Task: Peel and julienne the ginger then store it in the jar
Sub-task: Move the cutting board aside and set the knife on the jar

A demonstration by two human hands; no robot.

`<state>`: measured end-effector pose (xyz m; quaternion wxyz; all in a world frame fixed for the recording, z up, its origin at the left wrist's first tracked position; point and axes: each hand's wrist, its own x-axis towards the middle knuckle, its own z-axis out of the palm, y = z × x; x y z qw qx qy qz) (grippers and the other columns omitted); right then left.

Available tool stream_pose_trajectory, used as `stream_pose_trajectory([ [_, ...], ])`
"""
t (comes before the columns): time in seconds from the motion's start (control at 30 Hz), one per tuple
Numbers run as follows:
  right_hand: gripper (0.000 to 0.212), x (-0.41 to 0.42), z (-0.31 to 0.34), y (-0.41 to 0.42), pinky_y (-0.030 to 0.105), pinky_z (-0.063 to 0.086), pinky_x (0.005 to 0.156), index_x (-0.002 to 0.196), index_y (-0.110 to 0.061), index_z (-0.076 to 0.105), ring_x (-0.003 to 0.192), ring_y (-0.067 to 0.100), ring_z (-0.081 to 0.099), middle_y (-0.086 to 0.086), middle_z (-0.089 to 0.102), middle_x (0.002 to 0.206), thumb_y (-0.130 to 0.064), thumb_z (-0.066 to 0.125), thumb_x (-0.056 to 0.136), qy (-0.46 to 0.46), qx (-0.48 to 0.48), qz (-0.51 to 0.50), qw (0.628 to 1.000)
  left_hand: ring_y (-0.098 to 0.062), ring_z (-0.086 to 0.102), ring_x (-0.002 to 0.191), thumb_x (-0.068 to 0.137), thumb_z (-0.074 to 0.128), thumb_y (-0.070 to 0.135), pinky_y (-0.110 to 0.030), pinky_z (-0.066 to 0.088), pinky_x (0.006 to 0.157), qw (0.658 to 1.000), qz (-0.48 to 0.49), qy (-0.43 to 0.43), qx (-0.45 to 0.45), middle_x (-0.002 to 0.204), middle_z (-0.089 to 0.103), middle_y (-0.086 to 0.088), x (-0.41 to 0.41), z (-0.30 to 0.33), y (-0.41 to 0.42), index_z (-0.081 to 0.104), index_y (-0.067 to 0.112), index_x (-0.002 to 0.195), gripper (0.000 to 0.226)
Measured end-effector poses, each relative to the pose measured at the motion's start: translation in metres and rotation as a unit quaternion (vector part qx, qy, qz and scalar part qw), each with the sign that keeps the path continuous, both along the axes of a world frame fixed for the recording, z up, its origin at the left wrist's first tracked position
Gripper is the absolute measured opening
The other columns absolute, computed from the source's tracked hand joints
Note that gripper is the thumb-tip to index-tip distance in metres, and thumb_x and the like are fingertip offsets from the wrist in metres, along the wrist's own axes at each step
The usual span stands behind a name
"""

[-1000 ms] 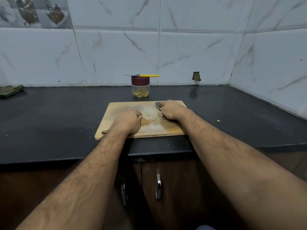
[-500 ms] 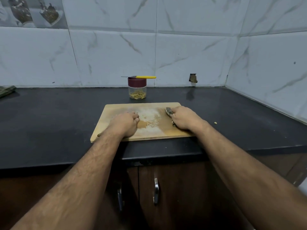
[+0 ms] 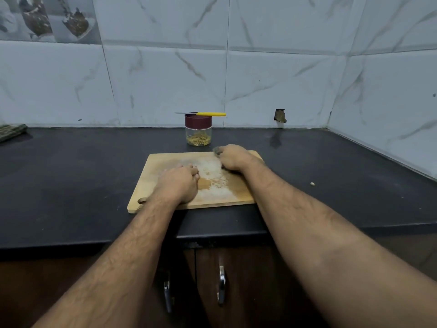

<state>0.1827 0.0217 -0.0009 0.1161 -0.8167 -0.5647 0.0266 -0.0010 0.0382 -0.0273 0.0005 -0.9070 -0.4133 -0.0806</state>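
At the far left edge of the worktop (image 3: 71,176) you have a dark green cloth (image 3: 11,131) lying by the wall. Toward the middle, close to the front edge, sits the board (image 3: 165,159), its hanging hole at the near left corner and a pale, damp-looking smear with small ginger bits (image 3: 216,176) across its centre. Your left hand (image 3: 178,183) rests on the board's left half, fingers curled under into a loose fist; whether that grip holds anything you cannot tell from here. Behind the board, toward the back wall, stands the jar (image 3: 198,132), its dark red lid (image 3: 198,120) on, with julienned ginger (image 3: 198,139) lying in the bottom. A yellow-handled knife (image 3: 208,113) lies flat across the lid, blade pointing left. Your right hand (image 3: 234,157) is on the board's far right corner, its grip curled around a small dark thing (image 3: 217,150) that pokes out beyond the fingers; what it is you cannot make out. Further right, a small pale scrap (image 3: 312,183) lies alone on the worktop, well apart from the board. On the back wall toward the right corner there is a broken hole (image 3: 280,115) in the tile.
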Motion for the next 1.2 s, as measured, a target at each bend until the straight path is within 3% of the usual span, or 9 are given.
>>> stream_pose_trajectory([
  [0.13, 0.027, -0.017, -0.007, -0.02, 0.032, 0.045, 0.085, 0.112, -0.012, 0.062, 0.108, 0.026, 0.059, 0.009, 0.065, 0.121, -0.018, 0.039, 0.1, 0.023, -0.001, 0.063, 0.998, -0.024, 0.045, 0.133, 0.107, 0.027, 0.029, -0.04, 0.036, 0.109, 1.0, 0.013, -0.005, -0.001, 0.15, 0.045, 0.002, 0.002, 0.0, -0.003, 0.049, 0.021, 0.141, 0.042],
  [0.23, 0.036, -0.01, -0.005, -0.057, 0.035, 0.043, 0.098, 0.128, -0.015, 0.061, 0.118, 0.027, 0.055, 0.006, 0.062, 0.129, -0.019, 0.038, 0.101, 0.044, 0.003, 0.102, 0.994, -0.024, 0.047, 0.13, 0.107, 0.027, 0.029, -0.041, 0.037, 0.108, 1.0, 0.01, -0.013, -0.008, 0.147, 0.047, 0.002, 0.001, 0.0, -0.002, 0.05, 0.021, 0.14, 0.041],
  [0.3, 0.038, 0.002, -0.003, -0.075, 0.032, 0.045, 0.098, 0.136, -0.023, 0.058, 0.114, 0.023, 0.058, 0.002, 0.064, 0.126, -0.025, 0.038, 0.103, 0.079, 0.015, 0.081, 0.993, -0.023, 0.045, 0.133, 0.107, 0.028, 0.029, -0.04, 0.036, 0.109, 1.0, -0.001, -0.019, -0.018, 0.15, 0.045, 0.003, -0.002, 0.001, -0.003, 0.048, 0.021, 0.142, 0.041],
  [0.43, 0.033, 0.024, 0.001, -0.068, 0.03, 0.05, 0.077, 0.111, -0.017, 0.068, 0.092, 0.02, 0.065, 0.001, 0.07, 0.097, -0.033, 0.04, 0.104, 0.06, 0.019, -0.029, 0.998, -0.024, 0.042, 0.136, 0.108, 0.029, 0.029, -0.038, 0.035, 0.111, 0.999, -0.01, -0.022, -0.028, 0.153, 0.043, 0.002, -0.004, 0.003, -0.004, 0.047, 0.02, 0.144, 0.042],
  [0.67, 0.032, -0.018, 0.005, -0.05, 0.029, 0.046, 0.072, 0.117, -0.011, 0.065, 0.096, 0.024, 0.06, 0.008, 0.068, 0.112, -0.014, 0.038, 0.1, 0.015, -0.005, 0.002, 1.0, -0.025, 0.043, 0.135, 0.108, 0.033, 0.028, -0.038, 0.033, 0.112, 0.997, -0.001, -0.04, -0.06, 0.149, 0.047, -0.004, -0.003, 0.007, -0.005, 0.051, 0.016, 0.141, 0.04],
  [0.77, 0.03, -0.032, -0.002, -0.064, 0.033, 0.045, 0.083, 0.114, -0.008, 0.062, 0.097, 0.025, 0.056, 0.013, 0.065, 0.119, -0.013, 0.037, 0.099, 0.004, -0.005, 0.03, 1.0, -0.026, 0.05, 0.126, 0.106, 0.036, 0.028, -0.038, 0.039, 0.106, 0.997, 0.008, -0.06, -0.044, 0.139, 0.056, -0.007, -0.003, 0.005, -0.007, 0.058, 0.015, 0.133, 0.037],
  [0.93, 0.042, -0.011, 0.005, -0.105, 0.035, 0.045, 0.097, 0.139, -0.017, 0.055, 0.113, 0.027, 0.056, 0.009, 0.061, 0.131, -0.018, 0.035, 0.101, 0.034, -0.015, 0.033, 0.999, -0.025, 0.058, 0.113, 0.104, 0.046, 0.025, -0.029, 0.042, 0.09, 0.979, -0.013, -0.158, -0.131, 0.116, 0.068, -0.005, -0.021, 0.009, 0.0, 0.066, 0.015, 0.106, 0.023],
  [1.1, 0.029, 0.007, 0.002, -0.117, 0.037, 0.049, 0.086, 0.111, -0.012, 0.06, 0.1, 0.027, 0.057, 0.012, 0.063, 0.119, -0.016, 0.034, 0.1, -0.004, 0.003, -0.017, 1.0, -0.028, 0.056, 0.115, 0.104, 0.038, 0.032, -0.042, 0.038, 0.107, 0.993, 0.022, -0.108, -0.045, 0.126, 0.061, -0.009, -0.066, 0.008, 0.005, 0.063, 0.014, 0.117, 0.033],
  [1.2, 0.034, 0.002, -0.001, -0.114, 0.034, 0.045, 0.082, 0.122, -0.016, 0.06, 0.105, 0.025, 0.055, 0.007, 0.061, 0.124, -0.021, 0.035, 0.099, 0.005, 0.007, -0.038, 0.999, -0.026, 0.044, 0.13, 0.107, 0.026, 0.028, -0.046, 0.032, 0.112, 0.994, 0.038, -0.074, -0.065, 0.135, 0.054, -0.009, -0.072, 0.001, 0.007, 0.059, 0.011, 0.123, 0.041],
])
